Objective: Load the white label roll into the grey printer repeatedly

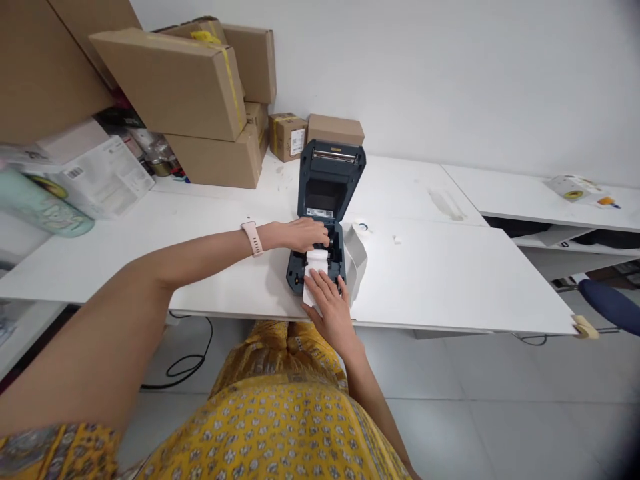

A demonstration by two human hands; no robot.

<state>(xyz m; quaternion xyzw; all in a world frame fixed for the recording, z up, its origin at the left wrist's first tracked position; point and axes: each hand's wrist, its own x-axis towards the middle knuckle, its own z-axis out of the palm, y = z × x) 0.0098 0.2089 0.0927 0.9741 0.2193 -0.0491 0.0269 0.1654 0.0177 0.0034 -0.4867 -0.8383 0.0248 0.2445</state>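
A dark label printer [333,175] stands on the white table with its lid raised. White label paper [317,261] runs over its inside toward the front edge. My left hand [306,235], with a pink watch on the wrist, reaches into the back of the printer's body; its fingertips are partly hidden there, and what they may hold cannot be made out. My right hand [327,303] lies on the paper at the printer's front, fingers stretched out and slightly apart. A loose curled strip of white paper [356,260] stands along the printer's right side.
Cardboard boxes [175,87] are stacked at the back left, with small boxes [289,137] behind the printer. A mint-green bottle [45,203] and white packages lie at the far left. The table's front edge [450,327] runs close to my body. A small white box [575,189] sits far right.
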